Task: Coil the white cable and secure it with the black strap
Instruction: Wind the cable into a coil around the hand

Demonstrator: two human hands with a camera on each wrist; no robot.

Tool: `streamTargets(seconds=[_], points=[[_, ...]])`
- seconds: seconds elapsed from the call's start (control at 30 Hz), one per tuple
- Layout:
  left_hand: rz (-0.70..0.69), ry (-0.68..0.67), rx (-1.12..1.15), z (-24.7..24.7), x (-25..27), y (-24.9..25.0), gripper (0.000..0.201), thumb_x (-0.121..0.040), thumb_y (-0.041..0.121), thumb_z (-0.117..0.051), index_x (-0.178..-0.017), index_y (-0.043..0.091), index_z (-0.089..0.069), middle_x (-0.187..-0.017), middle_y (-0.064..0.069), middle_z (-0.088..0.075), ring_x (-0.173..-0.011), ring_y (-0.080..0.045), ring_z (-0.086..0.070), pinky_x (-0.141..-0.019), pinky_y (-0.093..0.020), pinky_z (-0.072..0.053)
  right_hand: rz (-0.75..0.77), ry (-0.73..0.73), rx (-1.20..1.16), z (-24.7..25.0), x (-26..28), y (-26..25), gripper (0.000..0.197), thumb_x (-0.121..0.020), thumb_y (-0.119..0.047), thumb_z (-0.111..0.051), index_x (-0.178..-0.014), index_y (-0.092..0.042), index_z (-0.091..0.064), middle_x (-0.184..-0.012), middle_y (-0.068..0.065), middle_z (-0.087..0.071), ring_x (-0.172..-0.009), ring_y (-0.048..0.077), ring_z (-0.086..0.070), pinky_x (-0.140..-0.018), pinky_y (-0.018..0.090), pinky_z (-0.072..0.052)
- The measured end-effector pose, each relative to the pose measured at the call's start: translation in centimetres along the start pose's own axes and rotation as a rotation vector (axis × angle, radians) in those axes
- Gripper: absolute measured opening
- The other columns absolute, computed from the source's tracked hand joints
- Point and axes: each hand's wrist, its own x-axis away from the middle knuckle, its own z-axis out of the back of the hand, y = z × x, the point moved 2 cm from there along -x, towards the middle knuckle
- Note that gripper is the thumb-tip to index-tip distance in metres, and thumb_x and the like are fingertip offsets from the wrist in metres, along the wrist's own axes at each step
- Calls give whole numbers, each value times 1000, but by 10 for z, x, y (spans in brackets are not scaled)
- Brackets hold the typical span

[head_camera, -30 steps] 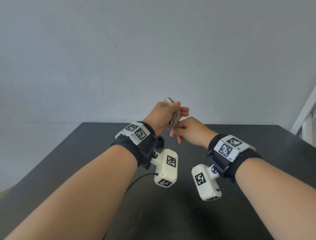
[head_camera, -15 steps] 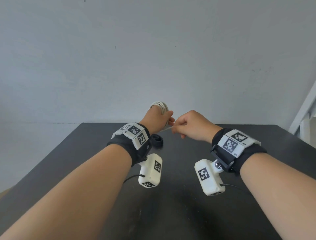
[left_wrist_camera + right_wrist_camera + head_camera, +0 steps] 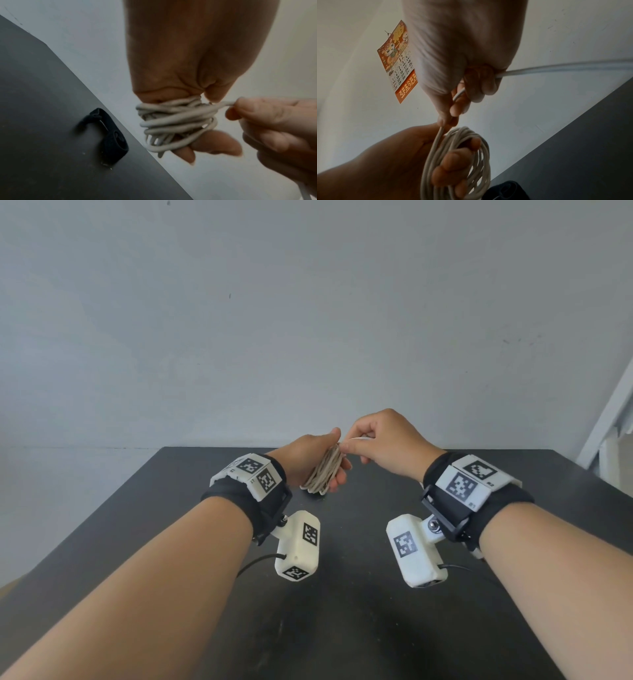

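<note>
A matt white cable [image 3: 178,121] with a smooth, rubbery-looking jacket is wound in loops. A black strap [image 3: 109,136] of soft, matt woven cloth lies on the worktop [image 3: 342,628], which is dark, matt and faintly scuffed. The wall [image 3: 308,320] is matt pale paint. A paper calendar [image 3: 397,60] has a printed orange face.

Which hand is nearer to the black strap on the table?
Left. The left hand, wound with white cable, hangs just above the black strap; the right hand is farther right.

White cable [image 3: 176,121]; black strap [image 3: 109,136]; dark grey table [image 3: 342,628]; orange-red calendar [image 3: 399,63].
</note>
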Motion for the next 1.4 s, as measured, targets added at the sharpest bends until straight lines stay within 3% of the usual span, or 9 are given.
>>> streamTargets(seconds=[0.13,0.3,0.43,0.63,0.87,1.03,1.2,1.3,1.4], points=[[-58,-188,45,-8,0,2,70,-101,48,-8,-76,0,-52,-41,-7,-48,-34,-18,-43,-48,-26,-38,15,48,-29,-2,-4,3,14,-81,-27,-73,-74,-15,-72,-50,-7,-56,-44,-1,-50,-50,10,-37],[-103,-280,74,-7,-1,5,71,-99,51,-5,-72,2,-49,-35,0,-40,-30,-14,-35,-46,-25,-36,-3,102,-99,-2,-6,10,16,-81,-29,-73,-78,-13,-72,-53,-5,-60,-49,3,-53,-57,19,-41],[-108,-296,63,-7,4,11,70,-97,56,-6,-68,5,-46,-32,3,-34,-27,-12,-29,-42,-22,-37,-32,134,-128,1,-5,16,16,-84,-30,-69,-80,-15,-72,-55,-5,-62,-44,-4,-51,-56,17,-36],[-173,-202,36,-8,8,12,56,-100,48,-22,-67,10,-45,-34,6,-26,-30,-10,-23,-44,-23,-37,-47,133,-170,2,-3,19,17,-91,-29,-61,-81,-20,-73,-63,-7,-64,-41,-1,-49,-56,19,-39],[-220,-178,201,-7,9,15,50,-101,43,-25,-66,12,-42,-37,4,-31,-35,-12,-29,-50,-25,-40,-83,115,-244,-4,-6,23,18,-95,-22,-54,-89,-22,-72,-66,-3,-67,-54,13,-60,-52,25,-47],[-244,-174,259,-5,8,20,46,-102,38,-29,-72,10,-51,-47,3,-46,-54,-16,-38,-59,-25,-43,-121,80,-283,-6,-3,26,24,-96,-18,-50,-95,-15,-74,-66,1,-68,-56,12,-63,-57,25,-52],[-243,-197,349,-11,11,19,45,-103,36,-26,-80,8,-53,-49,4,-44,-50,-12,-41,-59,-23,-48,-150,52,-345,-3,-1,24,23,-97,-18,-51,-91,-10,-71,-70,7,-67,-59,16,-63,-69,36,-57],[-252,-215,479,-12,12,23,50,-102,41,-23,-82,7,-53,-51,2,-46,-48,-12,-47,-61,-27,-45,-175,14,-341,-5,1,23,28,-97,-20,-51,-91,0,-71,-69,8,-68,-55,14,-63,-63,32,-55],[-257,-224,590,-10,12,30,55,-100,41,-18,-85,2,-53,-57,-6,-52,-58,-21,-51,-65,-34,-43,-207,-16,-329,-8,4,22,29,-96,-22,-51,-90,0,-69,-71,10,-69,-57,20,-62,-59,30,-52]])
